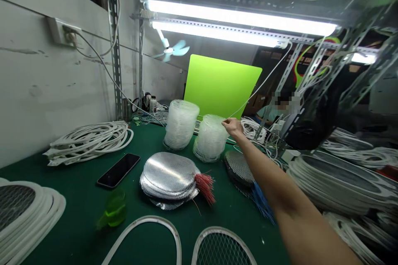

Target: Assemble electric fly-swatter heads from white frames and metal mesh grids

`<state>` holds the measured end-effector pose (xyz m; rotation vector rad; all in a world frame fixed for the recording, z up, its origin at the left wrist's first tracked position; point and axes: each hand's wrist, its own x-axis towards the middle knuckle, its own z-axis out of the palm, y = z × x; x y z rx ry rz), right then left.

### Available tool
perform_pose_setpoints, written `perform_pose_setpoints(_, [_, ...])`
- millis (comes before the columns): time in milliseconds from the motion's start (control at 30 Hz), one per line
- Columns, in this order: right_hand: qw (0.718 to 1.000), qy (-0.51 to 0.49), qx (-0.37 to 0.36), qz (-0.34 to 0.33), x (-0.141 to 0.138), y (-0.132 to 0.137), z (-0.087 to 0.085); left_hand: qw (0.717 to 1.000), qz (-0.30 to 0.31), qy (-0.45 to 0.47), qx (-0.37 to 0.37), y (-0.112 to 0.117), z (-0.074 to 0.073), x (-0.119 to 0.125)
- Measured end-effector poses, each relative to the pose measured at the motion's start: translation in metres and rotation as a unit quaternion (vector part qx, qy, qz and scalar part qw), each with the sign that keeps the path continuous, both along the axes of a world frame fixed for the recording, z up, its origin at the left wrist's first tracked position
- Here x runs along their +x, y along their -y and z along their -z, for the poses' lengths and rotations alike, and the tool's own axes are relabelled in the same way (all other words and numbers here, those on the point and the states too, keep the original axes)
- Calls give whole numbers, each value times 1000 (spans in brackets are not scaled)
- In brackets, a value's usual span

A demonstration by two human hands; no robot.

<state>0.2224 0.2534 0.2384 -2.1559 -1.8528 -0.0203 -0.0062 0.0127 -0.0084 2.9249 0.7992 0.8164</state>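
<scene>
one clear stack of ribbed plastic discs [210, 140] touches the right hand [231, 127], fingers pressed together at its rim.

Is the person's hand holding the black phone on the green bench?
No, the right hand is at the stack of clear plastic pieces, while the phone lies apart on the green bench.

No text, label, number or sign can be read anywhere.
</scene>
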Motion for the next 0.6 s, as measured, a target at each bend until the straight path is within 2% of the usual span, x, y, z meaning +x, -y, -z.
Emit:
perform_pose_setpoints(67, [999, 17, 19, 41, -1, -35, -3, 1000, 6, 1, 10, -38, -9, 11])
perform_pose_setpoints(133, [998, 34, 31, 53, 2, -54, 3, 1000, 11, 2, 15, -71, -15, 21])
perform_pose_setpoints(233, [996, 62, 58, 31, 11, -61, 16, 1000, 17, 5, 16, -105, -20, 31])
perform_pose_setpoints(300, [992, 81, 93, 9, 18, -58, 19, 1000, 19, 8, 14, -113, -20, 32])
perform_pose_setpoints(367, [987, 93, 133, -9, 22, -49, 16, 1000, 17, 10, 8, -106, -17, 29])
perform_pose_setpoints(433, [981, 98, 167, -34, 24, -34, 8, 1000, 15, 10, -3, -82, -10, 22])
perform_pose_setpoints(533, [972, 91, 193, -102, 20, 13, 1, 999, 20, 3, -31, -23, 7, 4])
perform_pose_setpoints(600, [967, 74, 190, -152, 14, 65, 8, 998, 26, -5, -58, 20, 14, -12])
